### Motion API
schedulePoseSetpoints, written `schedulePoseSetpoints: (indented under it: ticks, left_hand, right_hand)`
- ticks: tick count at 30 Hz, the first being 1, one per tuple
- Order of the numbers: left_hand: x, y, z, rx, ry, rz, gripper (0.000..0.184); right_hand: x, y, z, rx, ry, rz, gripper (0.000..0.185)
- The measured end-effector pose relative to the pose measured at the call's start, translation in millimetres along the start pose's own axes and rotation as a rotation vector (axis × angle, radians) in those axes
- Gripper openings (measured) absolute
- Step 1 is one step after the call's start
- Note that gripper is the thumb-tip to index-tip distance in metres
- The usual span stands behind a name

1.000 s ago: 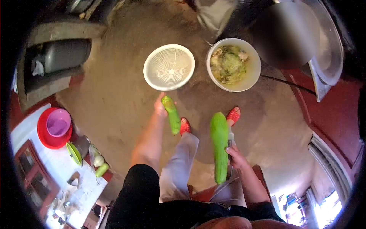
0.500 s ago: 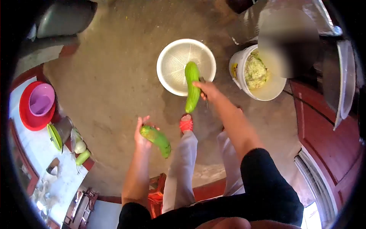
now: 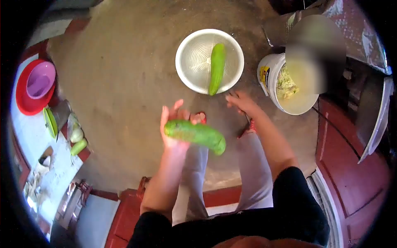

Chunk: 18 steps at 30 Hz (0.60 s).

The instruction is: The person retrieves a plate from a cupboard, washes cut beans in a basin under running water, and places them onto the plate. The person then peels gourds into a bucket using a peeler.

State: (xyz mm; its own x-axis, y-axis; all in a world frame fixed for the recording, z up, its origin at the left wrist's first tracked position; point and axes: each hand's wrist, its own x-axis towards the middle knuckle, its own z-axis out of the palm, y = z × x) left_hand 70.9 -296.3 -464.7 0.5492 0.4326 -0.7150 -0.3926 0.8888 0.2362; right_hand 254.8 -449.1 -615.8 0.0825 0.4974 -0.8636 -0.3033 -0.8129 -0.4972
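Observation:
A large green cucumber point(image 3: 198, 134) lies across the palm of my left hand point(image 3: 175, 118), whose fingers are partly extended beside it. Below the rim of a white colander point(image 3: 180, 69) on the floor is my right hand point(image 3: 242, 103), slightly blurred. From its underside sticks out a thin, narrow blade point(image 3: 247, 117), apparently a knife; its handle is hidden by the fingers. Inside the colander, a second green cucumber point(image 3: 218, 68) rests with its lower end on the rim, apart from my right hand.
A white bucket point(image 3: 269, 78) with shredded pale green pieces stands right of the colander. At left, a red basin point(image 3: 25, 97) and a purple bowl point(image 3: 43, 80) sit on a counter, near a green vegetable point(image 3: 78, 147). My feet in red sandals are below the colander.
My right hand has let go of one cucumber, which now lies in the colander, and has drawn back. My left hand has moved right and up with the other cucumber.

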Motion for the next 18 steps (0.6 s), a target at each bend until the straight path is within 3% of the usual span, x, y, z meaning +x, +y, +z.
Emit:
schedulePoseSetpoints:
  ticks: [2,4,5,8,10,15,17,18]
  left_hand:
    - [8,-8,22,-0.050,-0.059,0.018,0.044]
    - [11,-24,46,-0.038,-0.092,0.044,0.044]
    - [11,-35,57,-0.031,-0.123,0.068,0.044]
    - [-2,-70,77,-0.044,-0.165,0.037,0.043]
    - [-15,-85,86,-0.036,-0.277,0.010,0.041]
    - [-49,-94,105,0.143,-0.405,-0.124,0.045]
    - [-65,-89,130,0.616,-0.560,-0.343,0.067]
    - [-68,-87,135,0.685,-0.578,-0.561,0.081]
  right_hand:
    - [-58,29,-13,0.563,-0.362,0.263,0.054]
    - [-110,47,-12,0.907,-0.545,0.043,0.059]
    - [-128,52,-5,1.077,-0.527,-0.012,0.065]
    - [-180,24,-6,1.156,-0.415,-0.267,0.059]
    - [-199,21,-14,0.969,-0.309,-0.180,0.056]
    - [-253,16,-70,0.797,-0.296,-0.148,0.052]
    - [-275,2,-109,0.439,-0.277,-0.174,0.057]
    - [-282,-3,-120,0.280,-0.212,-0.235,0.051]
